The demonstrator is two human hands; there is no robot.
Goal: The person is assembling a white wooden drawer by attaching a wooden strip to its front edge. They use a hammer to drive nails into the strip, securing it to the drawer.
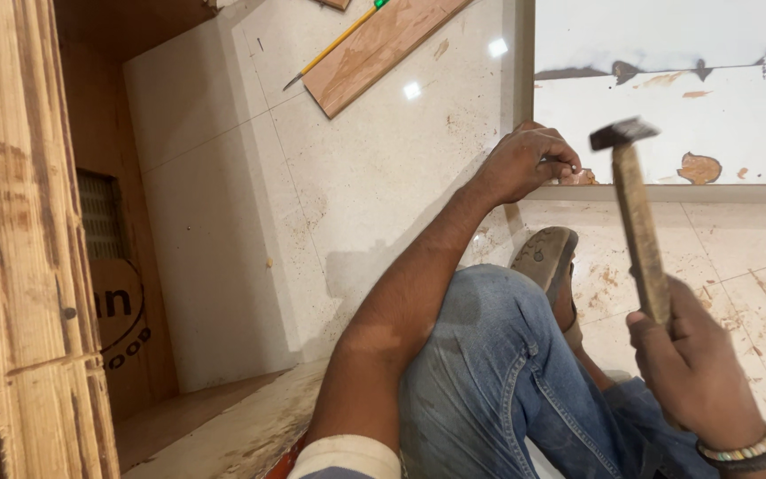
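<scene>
My right hand [689, 359] grips the wooden handle of a hammer [638, 213], held upright with its dark metal head at the top. My left hand [525, 162] reaches forward and pinches something small against the lower edge of a white board [667, 106]; what it pinches is too small to tell. The hammer head hangs a little to the right of my left hand, apart from it. My bent knee in blue jeans [489, 355] lies between my arms, and a sandal sole [547, 253] shows just beyond it.
A light tiled floor [356, 177] spreads ahead, dusty with wood shavings. A wooden plank [374, 53] and a yellow pencil [330, 46] lie at the top. A wooden panel [19, 266] stands at the left, with brown cardboard [121, 328] behind it.
</scene>
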